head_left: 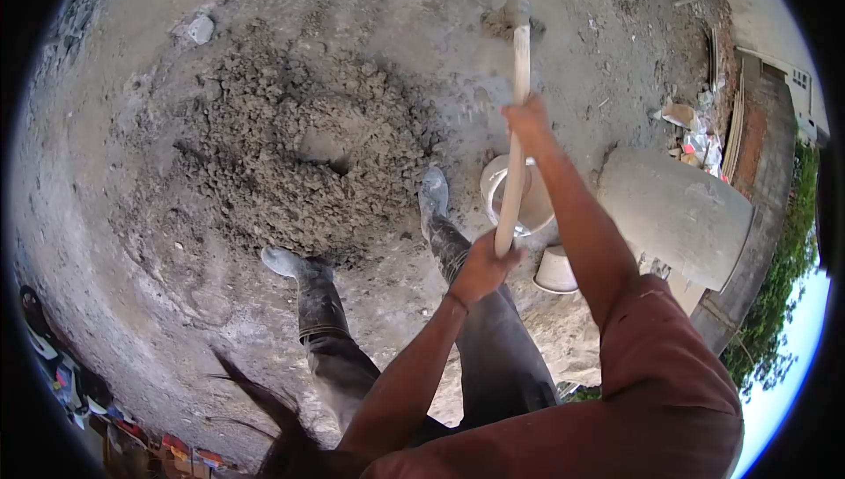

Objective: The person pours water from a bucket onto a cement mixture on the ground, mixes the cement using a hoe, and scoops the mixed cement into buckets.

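Both my hands are closed around the pale wooden handle of a hoe. My left hand grips it near its butt end, and my right hand holds it higher up, closer to the head. The mud-caked hoe head is at the far end, at or near the ground; its exact shape is hard to make out. A mound of wet grey mortar lies to the left, with a shallow wet hollow in it. Beneath the handle stands a white bucket containing murky liquid.
My grey-smeared boots stand at the mound's near edge. A smaller pale bucket is beside the white one. On the right are a large curved grey sheet, rubbish bags and a low wall. A stone lies at upper left.
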Demonstrator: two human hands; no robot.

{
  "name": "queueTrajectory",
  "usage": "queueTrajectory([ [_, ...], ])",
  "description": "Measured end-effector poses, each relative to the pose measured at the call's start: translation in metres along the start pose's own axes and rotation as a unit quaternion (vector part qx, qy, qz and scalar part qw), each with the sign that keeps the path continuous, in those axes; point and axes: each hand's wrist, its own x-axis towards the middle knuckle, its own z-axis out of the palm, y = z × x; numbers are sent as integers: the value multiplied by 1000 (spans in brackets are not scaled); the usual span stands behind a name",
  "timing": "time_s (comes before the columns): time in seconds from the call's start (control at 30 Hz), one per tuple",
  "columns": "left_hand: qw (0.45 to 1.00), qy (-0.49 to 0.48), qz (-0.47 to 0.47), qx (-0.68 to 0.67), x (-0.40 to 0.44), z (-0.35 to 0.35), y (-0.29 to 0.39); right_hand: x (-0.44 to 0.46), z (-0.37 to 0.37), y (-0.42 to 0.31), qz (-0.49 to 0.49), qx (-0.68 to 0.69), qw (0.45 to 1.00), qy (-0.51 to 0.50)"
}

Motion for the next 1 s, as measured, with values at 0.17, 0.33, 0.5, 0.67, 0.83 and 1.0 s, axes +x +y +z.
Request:
queueTrajectory([
  [0.17,966,-14,-79,-244,87,-22,8,135,51,55,23,-149,988,-19],
  [0.33,941,77,-165,-285,-18,-124,2,42,194,88,95,-55,989,-98],
  [0.5,936,169,-212,-226,-164,-173,52,-138,286,15,185,-78,978,-51],
  [0.67,953,168,-165,-191,-204,-101,85,-178,194,-13,244,132,920,-278],
  [0.83,971,49,-228,50,-314,-83,125,-301,111,-55,266,271,903,-199],
  [1.0,828,255,-113,486,-404,-207,34,-403,172,-77,282,391,861,-163],
])
